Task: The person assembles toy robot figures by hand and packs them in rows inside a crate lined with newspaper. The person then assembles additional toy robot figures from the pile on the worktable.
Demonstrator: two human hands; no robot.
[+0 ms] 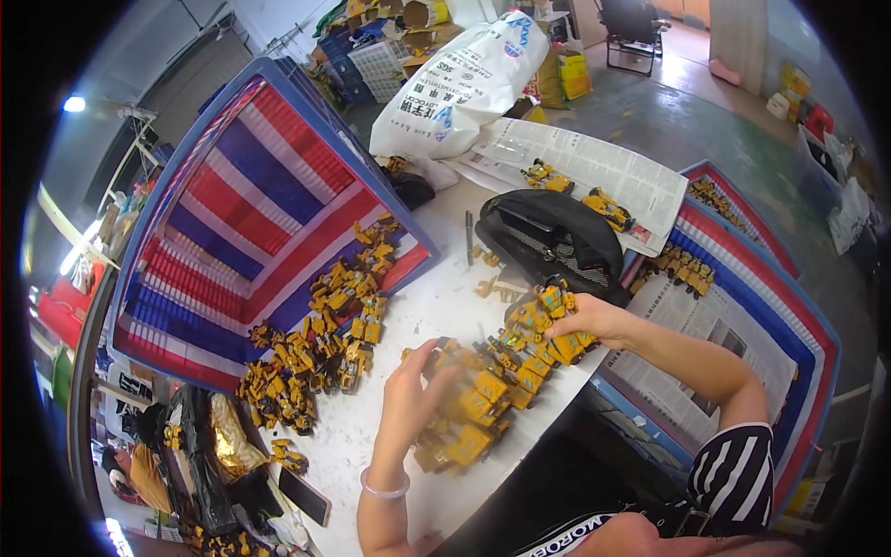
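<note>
A cluster of small yellow toy construction vehicles [478, 395] stands in rows on the white table near its front edge. My left hand [408, 395], a bracelet on its wrist, is at the left end of the cluster. Its thumb and fingers look apart and curved, partly smeared by motion, with nothing visible between them. At the right end, my right hand [594, 322] is closed on yellow toy vehicles [561, 339], thumb on the near side and the other fingers mostly hidden. The nearer left part of the cluster is blurred.
A tilted blue crate [269, 213], lined in red, white and blue, spills a pile of toy vehicles [320, 357] at left. A black bag [552, 243] lies behind the cluster. A phone [304, 497] rests front left. A lined crate [780, 306] with newspaper [701, 325] stands right.
</note>
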